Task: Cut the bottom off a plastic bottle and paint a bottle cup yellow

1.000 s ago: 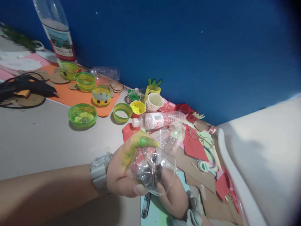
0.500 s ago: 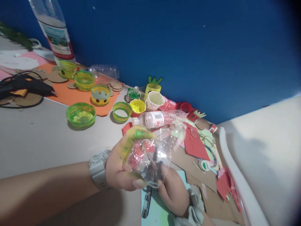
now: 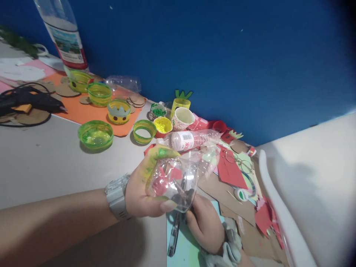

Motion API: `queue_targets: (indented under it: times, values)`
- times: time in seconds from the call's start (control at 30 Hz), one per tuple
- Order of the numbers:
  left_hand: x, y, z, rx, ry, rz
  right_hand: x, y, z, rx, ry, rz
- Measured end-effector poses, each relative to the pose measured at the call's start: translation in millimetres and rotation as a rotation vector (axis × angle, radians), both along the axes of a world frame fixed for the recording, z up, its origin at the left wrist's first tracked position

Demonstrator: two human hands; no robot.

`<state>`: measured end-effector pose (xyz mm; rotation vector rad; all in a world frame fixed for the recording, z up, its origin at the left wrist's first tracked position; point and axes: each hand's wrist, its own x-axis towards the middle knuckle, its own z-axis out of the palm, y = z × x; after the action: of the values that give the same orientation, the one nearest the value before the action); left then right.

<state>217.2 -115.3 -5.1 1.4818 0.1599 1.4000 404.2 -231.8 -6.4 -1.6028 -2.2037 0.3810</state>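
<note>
My left hand, smeared with green and yellow paint, is wrapped round a clear plastic bottle piece with an open end facing right. My right hand is closed at the lower right rim of that piece. It grips scissors, whose blades show through the clear plastic; the handles are mostly hidden by the fingers. Behind the piece lies a clear bottle with a white and pink label. A black and clear cutter or pen lies on a light blue sheet below.
Green-yellow painted bowls and a painted ring stand at the left. A glue gun lies far left, near a large bottle. Cups of paint stand mid-table. Cardboard, red paper and glasses lie right.
The clear plastic piece has tilted and shifted slightly up and left with my left hand. My right hand and the scissors have shifted slightly relative to its rim.
</note>
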Motion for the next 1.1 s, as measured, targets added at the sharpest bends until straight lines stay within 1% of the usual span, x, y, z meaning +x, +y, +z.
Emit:
queue_targets:
  times: [0.07, 0.2, 0.27, 0.33, 0.47, 0.7, 0.8, 0.93, 1.03, 1.1]
  values:
    - [-0.6, 0.2, 2.0, 0.032, -0.005, 0.023, -0.2, 0.1, 1.4, -0.017, 0.005, -0.003]
    - [0.7, 1.1, 4.5, 0.025, -0.029, -0.002, -1.6, 1.8, 7.9, -0.054, 0.001, -0.006]
    - [2.1, 1.6, 4.1, 0.014, -0.039, -0.033, -2.6, 3.3, 10.9, -0.094, -0.017, 0.005]
    - [3.0, 2.1, 3.0, 0.026, -0.056, -0.043, -3.6, 4.4, 12.4, -0.097, -0.024, -0.004]
    - [1.2, 2.4, 0.8, 0.063, -0.015, 0.009, -4.3, 4.0, 11.8, -0.104, -0.018, -0.008]
    - [0.3, -1.1, 2.0, 0.023, -0.025, -0.004, -3.0, 2.6, 11.0, -0.100, -0.024, 0.007]
    - [0.5, -3.3, 3.5, 0.000, -0.039, -0.059, -2.2, 2.5, 9.6, -0.074, -0.027, 0.012]
    - [-0.9, -6.8, 4.7, -0.030, -0.024, -0.054, -2.4, 2.0, 6.4, -0.014, -0.032, 0.026]
    - [-0.3, -12.2, 4.7, -0.116, -0.052, -0.117, -2.6, 1.2, 4.9, 0.078, -0.024, 0.021]
    - [1.3, -16.6, 4.7, -0.189, -0.090, -0.152, -2.6, 0.3, 4.0, 0.109, -0.017, 0.021]
